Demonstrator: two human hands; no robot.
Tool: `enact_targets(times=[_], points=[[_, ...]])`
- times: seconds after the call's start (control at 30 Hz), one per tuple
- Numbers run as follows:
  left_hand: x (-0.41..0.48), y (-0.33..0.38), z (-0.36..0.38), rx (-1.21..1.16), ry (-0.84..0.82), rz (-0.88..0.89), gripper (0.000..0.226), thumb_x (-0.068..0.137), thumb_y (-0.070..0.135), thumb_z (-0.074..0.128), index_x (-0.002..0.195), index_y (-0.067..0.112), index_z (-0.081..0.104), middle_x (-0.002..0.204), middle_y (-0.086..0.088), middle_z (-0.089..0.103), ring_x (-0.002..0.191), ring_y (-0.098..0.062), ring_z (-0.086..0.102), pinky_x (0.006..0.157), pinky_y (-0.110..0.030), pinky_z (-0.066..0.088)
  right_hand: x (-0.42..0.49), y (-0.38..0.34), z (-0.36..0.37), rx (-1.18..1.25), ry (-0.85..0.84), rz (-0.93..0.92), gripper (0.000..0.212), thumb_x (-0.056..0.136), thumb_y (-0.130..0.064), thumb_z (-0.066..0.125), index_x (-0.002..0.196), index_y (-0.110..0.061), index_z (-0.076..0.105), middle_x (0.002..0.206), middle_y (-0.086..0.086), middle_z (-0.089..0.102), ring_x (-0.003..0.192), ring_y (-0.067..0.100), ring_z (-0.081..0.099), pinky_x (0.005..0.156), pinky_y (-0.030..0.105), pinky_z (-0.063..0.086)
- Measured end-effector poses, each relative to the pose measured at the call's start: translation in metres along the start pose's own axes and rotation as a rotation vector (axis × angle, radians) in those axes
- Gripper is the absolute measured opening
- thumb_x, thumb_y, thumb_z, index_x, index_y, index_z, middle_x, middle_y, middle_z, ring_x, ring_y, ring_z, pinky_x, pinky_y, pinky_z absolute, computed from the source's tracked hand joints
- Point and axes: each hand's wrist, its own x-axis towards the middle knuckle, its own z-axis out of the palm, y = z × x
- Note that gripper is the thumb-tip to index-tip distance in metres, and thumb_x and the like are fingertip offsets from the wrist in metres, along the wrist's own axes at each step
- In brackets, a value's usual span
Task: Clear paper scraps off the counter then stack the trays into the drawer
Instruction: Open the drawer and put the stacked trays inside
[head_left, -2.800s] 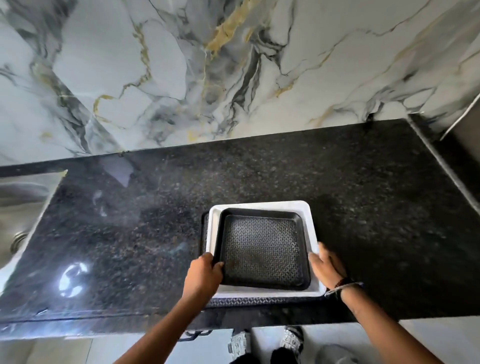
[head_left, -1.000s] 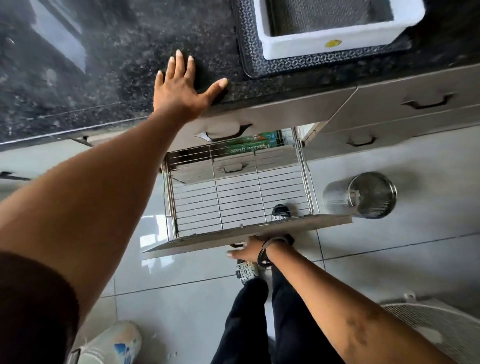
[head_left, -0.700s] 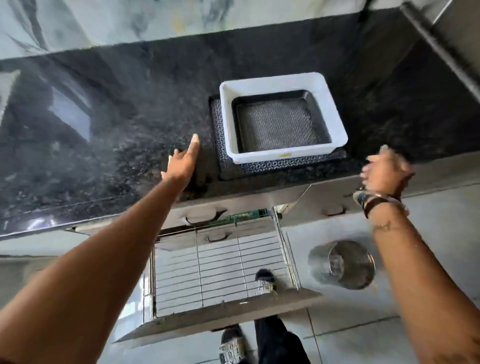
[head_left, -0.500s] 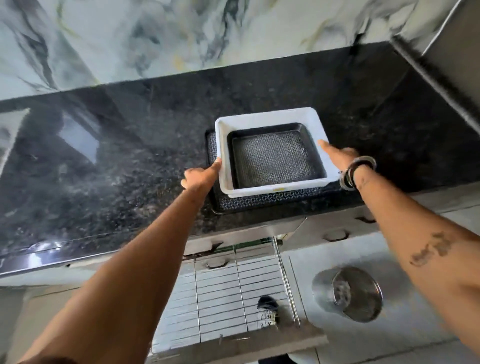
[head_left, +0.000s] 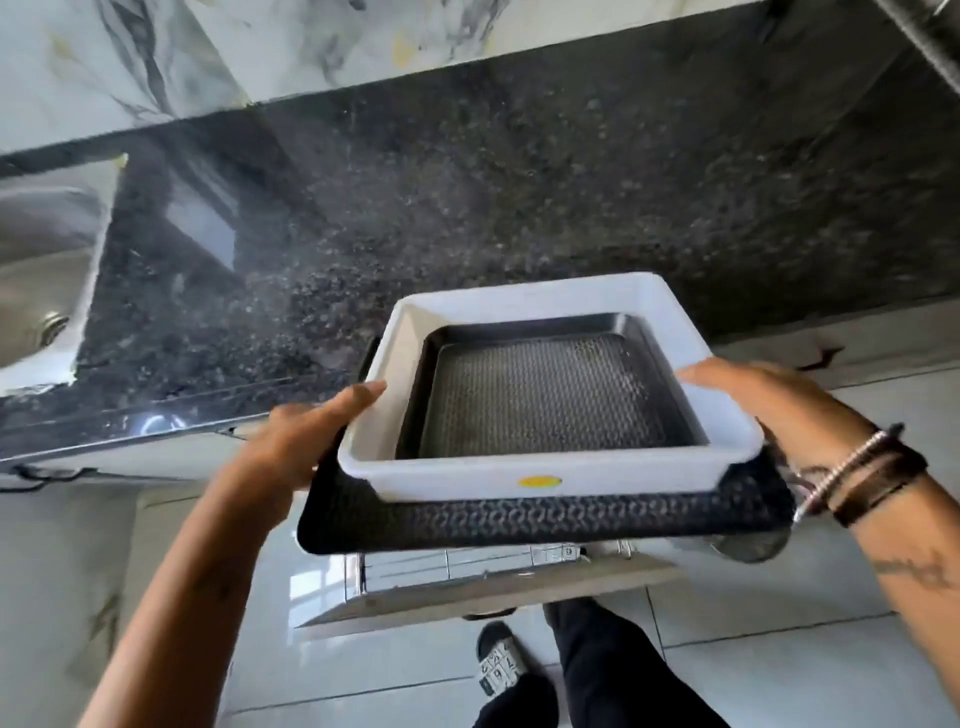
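The tray stack (head_left: 545, 467) is carried clear of the bench (head_left: 519, 208), above the open drawer (head_left: 493, 582), grasped by left hand (head_left: 291, 447) and right hand (head_left: 779, 410). Tilting risks the white tray (head_left: 519, 475) sliding off.

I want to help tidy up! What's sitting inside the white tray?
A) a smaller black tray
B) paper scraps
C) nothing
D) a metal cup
A: a smaller black tray with a patterned floor is nested inside the white tray, which rests on a larger black tray.
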Motion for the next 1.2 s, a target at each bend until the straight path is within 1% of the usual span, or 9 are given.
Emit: enact_targets(times=[0.3, 0.47, 0.63, 0.73, 0.77, 0.9, 1.0, 1.07, 1.2], points=[[0.041, -0.193, 0.019, 0.117, -0.106, -0.399, 0.066, 0.058, 0.065, 0.076, 0.085, 0.005, 0.072, 0.042, 0.001, 0.061, 0.035, -0.014, 0.053, 0.044, -0.022, 0.039, 0.025, 0.141, 0.128, -0.010, -0.119, 0.399, 0.065, 0.047, -0.057, 0.079, 0.092, -0.010, 0.078, 0.096, 0.016, 0.078, 0.093, 0.036, 0.072, 0.101, 0.055, 0.050], [0.164, -0.252, 0.065, -0.028, -0.043, -0.315, 0.050, 0.065, 0.046, 0.080, 0.089, 0.004, 0.067, 0.085, -0.012, 0.068, 0.071, -0.024, 0.061, 0.075, -0.035, 0.052, 0.144, 0.207, 0.181, -0.022, -0.066, 0.364, 0.073, 0.039, -0.051, 0.082, 0.092, -0.002, 0.071, 0.087, 0.012, 0.067, 0.078, 0.027, 0.061, 0.070, 0.036, 0.042], [0.256, -0.302, 0.110, 0.071, 0.014, -0.267, 0.074, 0.063, 0.047, 0.083, 0.110, -0.004, 0.058, 0.101, -0.012, 0.057, 0.087, -0.025, 0.054, 0.075, -0.032, 0.046, 0.236, 0.257, 0.205, -0.166, -0.150, 0.266, 0.045, 0.056, -0.045, 0.087, 0.083, -0.015, 0.067, 0.086, 0.000, 0.063, 0.067, 0.013, 0.057, 0.060, 0.025, 0.042], [0.286, -0.326, 0.129, 0.078, 0.014, -0.277, 0.074, 0.060, 0.044, 0.086, 0.111, -0.001, 0.057, 0.106, -0.013, 0.060, 0.093, -0.027, 0.056, 0.082, -0.033, 0.048, 0.274, 0.287, 0.214, -0.262, -0.143, 0.229, 0.063, 0.064, -0.048, 0.083, 0.096, 0.003, 0.065, 0.100, -0.009, 0.048, 0.085, 0.017, 0.057, 0.075, 0.029, 0.043], [0.294, -0.332, 0.133, 0.078, 0.008, -0.284, 0.075, 0.059, 0.043, 0.086, 0.112, -0.002, 0.058, 0.104, -0.012, 0.060, 0.093, -0.027, 0.057, 0.083, -0.033, 0.048, 0.282, 0.296, 0.216, -0.292, -0.143, 0.245, 0.069, 0.063, -0.051, 0.083, 0.103, 0.002, 0.064, 0.132, 0.025, 0.054, 0.094, 0.020, 0.060, 0.084, 0.032, 0.048], [0.298, -0.346, 0.141, 0.113, -0.006, -0.241, 0.048, 0.064, 0.037, 0.085, 0.095, 0.007, 0.065, 0.083, -0.001, 0.065, 0.074, -0.016, 0.060, 0.058, -0.015, 0.047, 0.284, 0.319, 0.225, -0.317, -0.173, 0.306, 0.056, 0.055, -0.054, 0.085, 0.090, -0.018, 0.059, 0.126, 0.008, 0.060, 0.109, 0.026, 0.058, 0.103, 0.050, 0.048], [0.281, -0.341, 0.142, 0.074, -0.006, -0.240, 0.061, 0.069, 0.032, 0.083, 0.117, 0.004, 0.060, 0.120, -0.015, 0.066, 0.091, -0.019, 0.064, 0.073, -0.017, 0.052, 0.274, 0.306, 0.229, -0.382, -0.100, 0.310, 0.059, 0.064, -0.047, 0.083, 0.107, -0.013, 0.063, 0.130, 0.012, 0.060, 0.108, 0.028, 0.060, 0.102, 0.044, 0.048], [0.255, -0.331, 0.140, 0.132, 0.135, -0.225, 0.085, 0.073, 0.039, 0.079, 0.139, 0.003, 0.040, 0.144, -0.021, 0.047, 0.126, -0.034, 0.050, 0.104, -0.038, 0.045, 0.255, 0.288, 0.231, -0.480, 0.007, 0.302, 0.075, 0.071, -0.039, 0.080, 0.131, -0.008, 0.049, 0.140, 0.014, 0.052, 0.123, 0.032, 0.053, 0.103, 0.038, 0.042], [0.164, -0.299, 0.129, 0.149, 0.755, -0.108, 0.080, 0.073, 0.037, 0.062, 0.141, 0.007, 0.032, 0.157, -0.019, 0.023, 0.139, -0.043, 0.027, 0.114, -0.057, 0.021, 0.156, 0.246, 0.222, -0.701, 0.535, -0.105, 0.076, 0.068, -0.036, 0.069, 0.134, -0.012, 0.041, 0.141, 0.018, 0.042, 0.123, 0.034, 0.040, 0.101, 0.047, 0.037]])
